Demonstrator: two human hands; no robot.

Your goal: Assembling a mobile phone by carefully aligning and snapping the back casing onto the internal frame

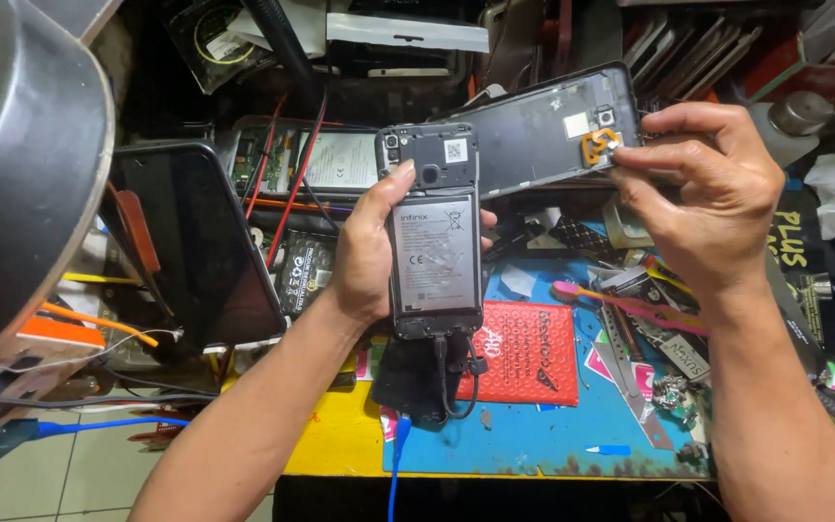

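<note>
Opened phone (436, 237), back off, battery showing, long axis upright, cable at bottom end; left hand (364, 253) wraps it, thumb on top. Back cover (543, 130) up-right of phone, tilted, touching its top corner; right hand (703, 188) fingers (630, 155) pinch orange piece (595, 147) on cover. One phone, one cover; second dark phone (200, 242) left on counter (553, 425).

The left hand (364, 253) covers the left edge of the opened phone (435, 232), and its fingers wrap out of sight behind it. The right hand (707, 188) hides one end of the back cover (533, 130). The orange part (596, 145) under its fingertips is too small to identify. Both forearms run off the bottom edge.
</note>
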